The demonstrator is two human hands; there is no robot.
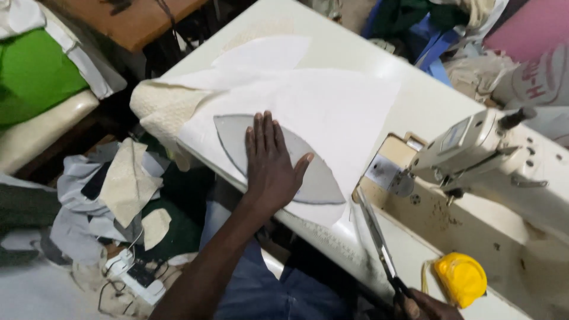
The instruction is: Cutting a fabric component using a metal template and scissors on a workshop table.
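Grey template under left hand

Sewing machine, yellow tape measure, fabric scraps, green cloth.

- Grey leaf-shaped template: stiff card or plastic sheet, matt, smooth.
- White fabric: thin cloth, matt, smooth.
- Cream fabric: thicker cloth, rough textured weave.
- Scissors: metal blades, dull sheen.
- Sewing machine: cream painted metal, semi-gloss, grimy.
- Table: cream laminate, smooth, slight gloss.
- Yellow tape measure: glossy plastic.
- Bench top: wood, matt.
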